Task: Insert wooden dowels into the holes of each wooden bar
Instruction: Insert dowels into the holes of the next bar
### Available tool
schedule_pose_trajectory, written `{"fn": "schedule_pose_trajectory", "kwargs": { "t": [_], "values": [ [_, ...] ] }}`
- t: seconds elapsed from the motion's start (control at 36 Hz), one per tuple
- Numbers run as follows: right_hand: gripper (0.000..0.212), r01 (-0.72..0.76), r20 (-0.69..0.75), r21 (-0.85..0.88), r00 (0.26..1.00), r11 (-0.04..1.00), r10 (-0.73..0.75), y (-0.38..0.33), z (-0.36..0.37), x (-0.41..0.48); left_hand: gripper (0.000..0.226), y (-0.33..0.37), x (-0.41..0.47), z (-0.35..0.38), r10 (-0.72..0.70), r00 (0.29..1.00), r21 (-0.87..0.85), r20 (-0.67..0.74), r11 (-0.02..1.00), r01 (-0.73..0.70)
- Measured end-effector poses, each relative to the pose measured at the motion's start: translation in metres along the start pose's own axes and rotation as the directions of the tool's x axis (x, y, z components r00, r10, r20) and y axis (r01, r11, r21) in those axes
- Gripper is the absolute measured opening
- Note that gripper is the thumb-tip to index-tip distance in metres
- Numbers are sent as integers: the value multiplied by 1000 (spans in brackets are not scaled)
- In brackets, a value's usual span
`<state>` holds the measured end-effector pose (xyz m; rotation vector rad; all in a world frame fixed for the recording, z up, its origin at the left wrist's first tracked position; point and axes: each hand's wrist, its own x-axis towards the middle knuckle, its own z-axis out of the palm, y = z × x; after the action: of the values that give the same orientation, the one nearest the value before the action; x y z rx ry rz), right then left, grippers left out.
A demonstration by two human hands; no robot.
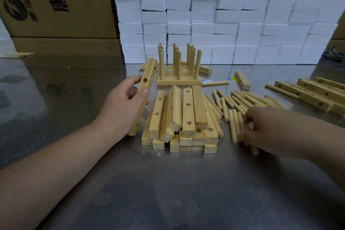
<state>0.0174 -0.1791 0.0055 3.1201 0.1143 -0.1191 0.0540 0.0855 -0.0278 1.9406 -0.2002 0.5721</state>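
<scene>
Grey metal tabletop (pixel 168 192) open in front; pale wooden bar pile (pixel 187 114) blocks centre, round wooden dowels (pixel 235 101) right, white foam wall (pixel 233 17) behind.

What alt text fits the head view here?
A person's left hand grips a tilted, drilled wooden bar over a metal table, while the right hand reaches into loose dowels. Between the hands lies a pile of drilled bars; behind it stand finished bars with upright dowels, before a wall of white boxes.

left hand (pixel 123 106): forearm extended, fingers wrapped round wooden bar (pixel 150 70) | right hand (pixel 270 130): palm down, fingers curled
</scene>
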Motion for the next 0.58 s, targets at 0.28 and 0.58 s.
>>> {"fn": "schedule_pose_trajectory", "kwargs": {
  "t": [0.28, 0.58],
  "values": [
    [19, -19, -171, 41, 985, 999, 26, 1, 0, 4, 26, 4, -2, -1, 22, 1000, 13, 18, 1000, -22],
    [29, 580, -808, 235, 563, 780, -176, -35, 5, -18, 47, 38, -7, -2, -11, 998, -196, 59, 980, 22]
  ]
}}
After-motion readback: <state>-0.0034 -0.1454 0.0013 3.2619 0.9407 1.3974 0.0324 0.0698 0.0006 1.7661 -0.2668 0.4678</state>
